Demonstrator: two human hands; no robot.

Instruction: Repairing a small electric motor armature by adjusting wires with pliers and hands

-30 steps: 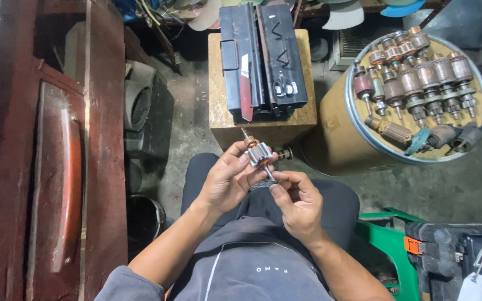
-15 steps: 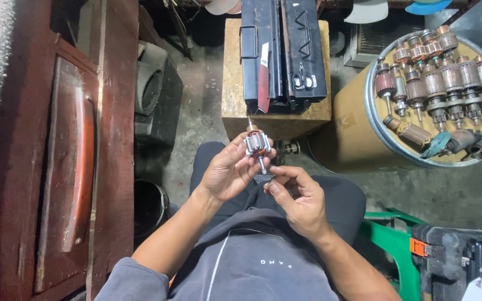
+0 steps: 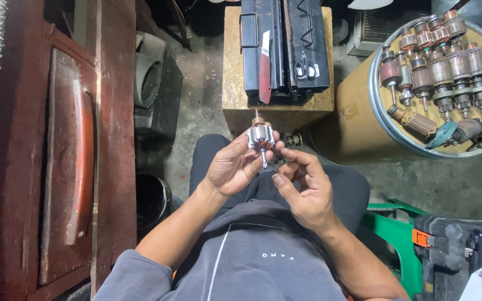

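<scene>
Left hand [image 3: 231,167] grips a motor armature [image 3: 261,137] over the lap, shaft axis near vertical (commutator end up). Right hand [image 3: 306,189] sits just below-right, fingers curled near the lower shaft tip, holding nothing that shows.

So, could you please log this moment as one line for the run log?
left hand: holds motor armature upright | right hand: fingers at its lower shaft | drum of armatures on the right
</scene>
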